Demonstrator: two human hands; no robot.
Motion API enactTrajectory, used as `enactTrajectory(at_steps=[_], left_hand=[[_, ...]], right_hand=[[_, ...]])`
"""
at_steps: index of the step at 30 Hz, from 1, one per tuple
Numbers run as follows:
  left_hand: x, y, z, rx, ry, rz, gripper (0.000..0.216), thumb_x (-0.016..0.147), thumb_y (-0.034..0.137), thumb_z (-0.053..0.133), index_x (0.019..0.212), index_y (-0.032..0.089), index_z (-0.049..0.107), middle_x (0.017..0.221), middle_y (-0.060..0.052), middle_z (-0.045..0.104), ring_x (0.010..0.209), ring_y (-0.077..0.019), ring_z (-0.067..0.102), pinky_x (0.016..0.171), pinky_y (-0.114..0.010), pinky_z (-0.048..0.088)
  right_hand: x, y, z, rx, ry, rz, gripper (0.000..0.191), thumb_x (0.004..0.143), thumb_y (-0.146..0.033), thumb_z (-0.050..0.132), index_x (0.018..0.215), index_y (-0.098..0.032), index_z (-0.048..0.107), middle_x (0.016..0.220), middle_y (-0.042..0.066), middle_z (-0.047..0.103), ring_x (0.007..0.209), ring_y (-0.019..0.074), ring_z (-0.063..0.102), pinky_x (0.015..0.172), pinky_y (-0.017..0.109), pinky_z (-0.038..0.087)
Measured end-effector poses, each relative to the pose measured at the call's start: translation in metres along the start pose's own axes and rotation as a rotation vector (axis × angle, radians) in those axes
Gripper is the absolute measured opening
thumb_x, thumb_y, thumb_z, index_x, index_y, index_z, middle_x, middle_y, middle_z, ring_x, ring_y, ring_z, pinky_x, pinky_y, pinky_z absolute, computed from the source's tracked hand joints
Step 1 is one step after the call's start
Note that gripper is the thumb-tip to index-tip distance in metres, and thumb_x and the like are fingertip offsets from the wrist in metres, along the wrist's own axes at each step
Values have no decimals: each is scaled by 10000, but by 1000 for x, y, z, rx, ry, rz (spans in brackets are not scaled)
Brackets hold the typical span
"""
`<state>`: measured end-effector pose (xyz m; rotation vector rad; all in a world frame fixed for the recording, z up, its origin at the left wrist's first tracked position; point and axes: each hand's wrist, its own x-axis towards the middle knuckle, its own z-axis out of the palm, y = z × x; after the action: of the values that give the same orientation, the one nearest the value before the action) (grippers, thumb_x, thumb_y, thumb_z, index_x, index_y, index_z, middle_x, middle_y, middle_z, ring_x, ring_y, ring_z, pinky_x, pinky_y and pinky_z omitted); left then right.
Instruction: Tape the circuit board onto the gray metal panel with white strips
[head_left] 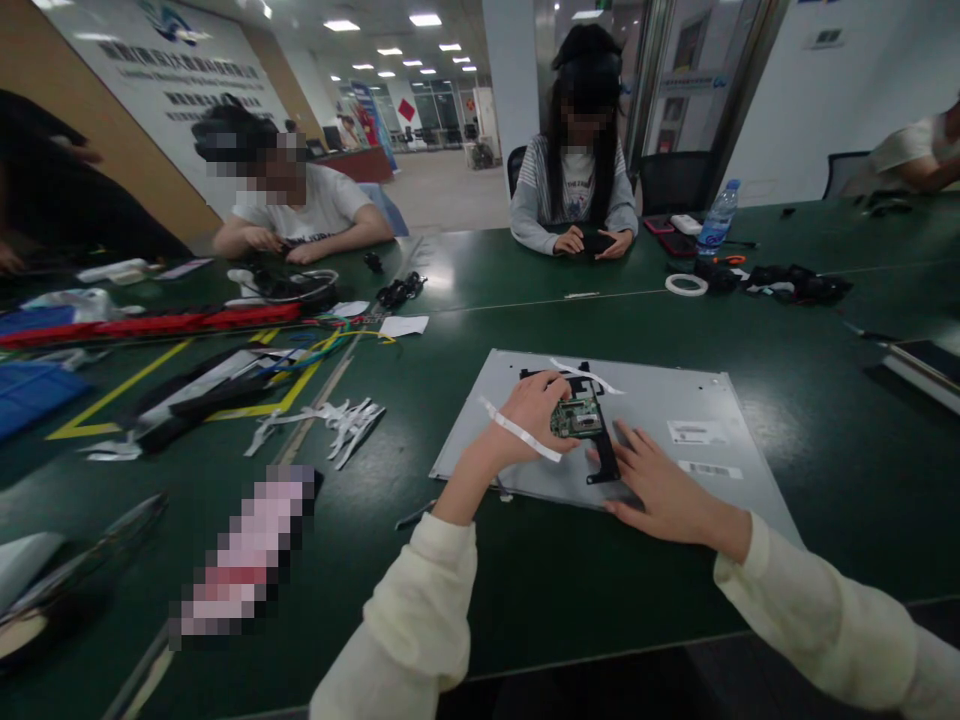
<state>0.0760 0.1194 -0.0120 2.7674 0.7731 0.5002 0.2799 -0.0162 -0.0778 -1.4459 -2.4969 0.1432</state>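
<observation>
A grey flat panel with printed labels lies on the table before me. On it is a black bracket with a long arm. My left hand is closed around the edge of a small green circuit board, over the bracket. Whether board and bracket are joined I cannot tell. One white strip runs across the back of this hand; another white strip lies at the bracket's far end. My right hand rests on the panel, fingers spread, beside the bracket's lower end.
Left of the panel lie crumpled white strips, a phone and a black-and-silver bundle. A tape roll and a water bottle stand farther back. Two people in headsets sit across the green table.
</observation>
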Motion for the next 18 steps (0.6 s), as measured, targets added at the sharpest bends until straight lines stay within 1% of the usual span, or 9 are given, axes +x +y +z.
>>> enactTrajectory(at_steps=[2,4,6,8,11,13,15,18], left_hand=[[5,-4,5,-26,-7,9,504,607,340,754,1010,186,494,1216,-119,498,1153,-312,477,974,-445,388],[9,-8,10,-65,-15,11,494,617,334,752,1011,188,492,1187,-109,514,1131,-300,493,953,-429,404],[11,-13,14,-98,-16,0,497,620,340,757,1012,190,490,1155,-102,526,1099,-289,512,929,-417,422],[11,-18,18,-113,-24,-4,508,617,353,764,1012,188,490,1125,-97,536,1068,-283,527,913,-414,432],[11,-24,28,-119,-59,8,516,606,364,775,1002,182,499,1109,-101,547,1043,-284,541,900,-418,441],[11,-26,35,-142,-98,13,516,598,356,781,1001,184,509,1110,-100,556,1036,-280,553,890,-412,453],[12,-26,42,-175,-133,18,517,601,344,781,1020,189,521,1125,-99,565,1050,-276,561,896,-409,459],[14,-22,47,-188,-143,56,558,630,330,766,1114,190,524,1230,-120,545,1173,-289,515,977,-434,424]], right_hand=[[0,-4,-2,34,17,-59,537,854,-429,531,1326,-175,508,1434,100,429,1385,350,231,1095,584,257],[-1,-7,-3,62,48,-106,485,849,-389,543,1287,-180,544,1386,92,491,1330,313,357,1094,558,288],[-4,-10,-3,78,85,-142,461,847,-341,546,1272,-163,553,1308,94,566,1240,272,477,1080,511,345],[-7,-12,-1,83,130,-204,407,851,-290,535,1232,-152,579,1235,94,618,1163,236,549,1042,452,415],[-13,-14,3,92,247,-332,273,852,-200,511,1081,-146,647,1129,93,673,1072,190,613,927,349,515],[-17,-14,5,99,333,-374,219,846,-158,496,989,-147,661,1032,89,702,980,169,651,839,304,550],[-19,-13,6,105,377,-366,194,844,-144,485,932,-155,658,957,81,712,894,159,667,771,290,561],[-19,-12,5,106,385,-327,164,845,-140,486,877,-162,645,877,70,708,810,154,664,691,278,553]])
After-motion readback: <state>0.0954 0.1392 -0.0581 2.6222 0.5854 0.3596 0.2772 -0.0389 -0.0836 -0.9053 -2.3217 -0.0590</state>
